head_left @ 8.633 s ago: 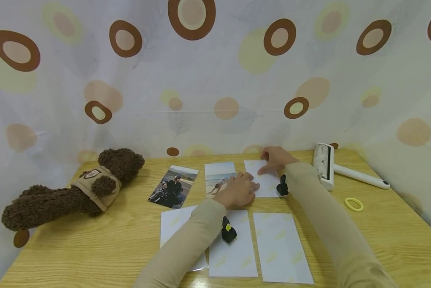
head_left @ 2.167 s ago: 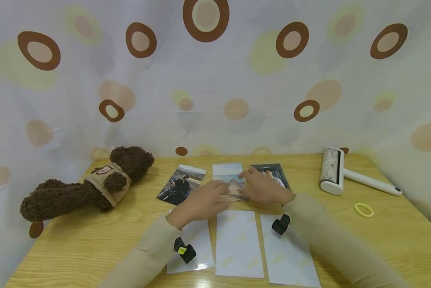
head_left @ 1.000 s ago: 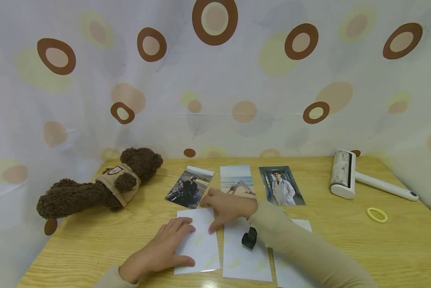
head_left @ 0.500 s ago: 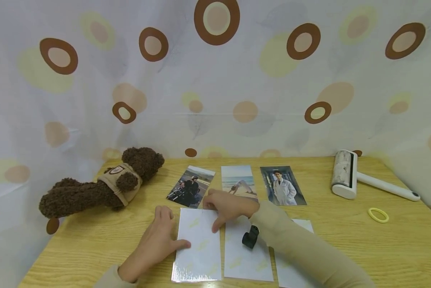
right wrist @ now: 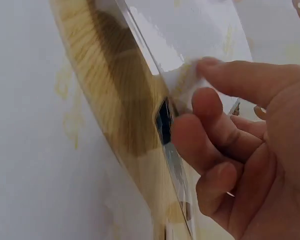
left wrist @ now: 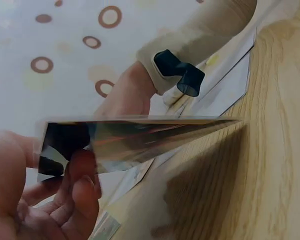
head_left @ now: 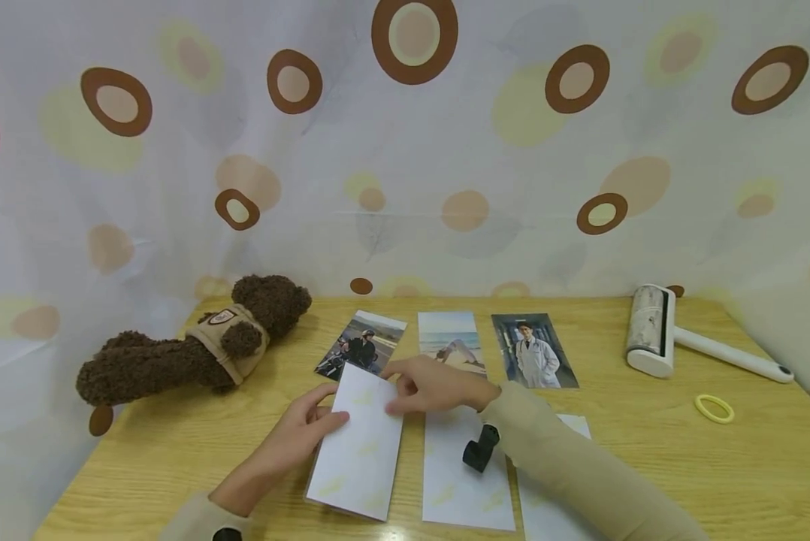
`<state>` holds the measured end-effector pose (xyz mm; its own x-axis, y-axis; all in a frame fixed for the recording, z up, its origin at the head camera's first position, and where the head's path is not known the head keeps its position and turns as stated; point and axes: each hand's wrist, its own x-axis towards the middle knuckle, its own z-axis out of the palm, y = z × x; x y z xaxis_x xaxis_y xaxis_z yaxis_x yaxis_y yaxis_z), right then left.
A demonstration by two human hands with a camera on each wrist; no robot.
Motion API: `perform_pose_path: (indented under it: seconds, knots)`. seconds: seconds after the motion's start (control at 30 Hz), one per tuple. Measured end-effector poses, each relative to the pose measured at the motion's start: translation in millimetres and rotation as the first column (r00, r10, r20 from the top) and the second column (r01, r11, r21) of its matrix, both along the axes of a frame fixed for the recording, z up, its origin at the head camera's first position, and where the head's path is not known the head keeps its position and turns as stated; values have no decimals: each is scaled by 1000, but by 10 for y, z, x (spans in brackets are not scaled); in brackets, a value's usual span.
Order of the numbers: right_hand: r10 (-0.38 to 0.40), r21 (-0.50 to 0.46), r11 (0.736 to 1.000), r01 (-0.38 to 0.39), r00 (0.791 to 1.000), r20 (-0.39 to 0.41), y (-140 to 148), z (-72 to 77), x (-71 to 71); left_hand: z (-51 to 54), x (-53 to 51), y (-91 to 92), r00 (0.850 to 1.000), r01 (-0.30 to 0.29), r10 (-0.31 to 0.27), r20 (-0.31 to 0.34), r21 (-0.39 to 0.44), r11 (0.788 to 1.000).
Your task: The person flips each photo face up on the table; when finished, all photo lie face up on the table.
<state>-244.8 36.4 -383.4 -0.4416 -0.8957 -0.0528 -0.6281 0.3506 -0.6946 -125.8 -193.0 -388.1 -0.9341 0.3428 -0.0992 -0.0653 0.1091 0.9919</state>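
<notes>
Card [head_left: 359,469] in left grip [head_left: 298,430], illegible yellow print [head_left: 367,448]

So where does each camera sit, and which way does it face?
Head: worn on the head, facing forward and down over the table; sleeves, left hand and right hand show.
Left wrist: on that wrist, facing the tilted card nearly edge-on; both hands show.
Right wrist: on that wrist, facing the card's edge; right hand shows.
Head and left wrist share both hands and the card.

raised sheet [head_left: 358,451]: glossy, perhaps plastic-coated paper | tabletop [head_left: 750,481]: smooth wood-grain | toy [head_left: 168,367]: rough, matt plush
</notes>
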Motion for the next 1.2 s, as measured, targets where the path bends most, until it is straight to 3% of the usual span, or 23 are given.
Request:
perform_pose_path:
  seconds: [0.07, 0.13, 0.2, 0.33, 0.47, 0.6, 0.73, 0.87, 0.93, 1.03, 1.1, 1.2]
  knots:
    - [-5, -16, 1000, 8, 991, 133, 10, 23, 31, 28, 6, 26, 1000, -2, 2, 5, 5, 1000]
    - [-3, -36, 999, 12, 970, 244, 7, 53, 71, 45, 24, 54, 1000, 8, -8, 7, 21, 1000]
    - [7, -58, 998, 12, 948, 317, 2, 74, 103, 46, 48, 83, 1000, 29, -29, 9, 48, 998]
    - [74, -125, 992, -31, 930, 359, -45, 98, 103, 50, 86, 136, 999, 41, -42, 4, 97, 994]
    - [115, -168, 984, -52, 915, 387, -69, 105, 105, 32, 86, 164, 998, 65, -63, -16, 95, 993]
    - [142, -207, 976, -62, 907, 397, -50, 118, 117, 1, 84, 168, 991, 106, -105, -88, 5, 994]
    - [159, -234, 970, -69, 908, 388, -11, 123, 105, -17, 98, 162, 975, 90, -116, -190, -137, 986]
    - [134, -207, 977, -53, 907, 400, 29, 98, 107, -58, 101, 156, 938, 47, -144, -316, -296, 954]
    - [119, -182, 982, -54, 923, 367, 45, 75, 117, -78, 102, 157, 922, 33, -171, -346, -370, 929]
    - [121, -154, 985, -81, 954, 274, 61, 42, 134, -86, 114, 156, 918, 43, -216, -333, -457, 888]
    - [134, -128, 985, -114, 978, 158, 67, 18, 139, -85, 124, 152, 918, 65, -255, -305, -516, 854]
    - [144, -79, 986, -143, 990, 4, 74, -11, 145, -88, 134, 143, 914, 84, -300, -272, -598, 797]
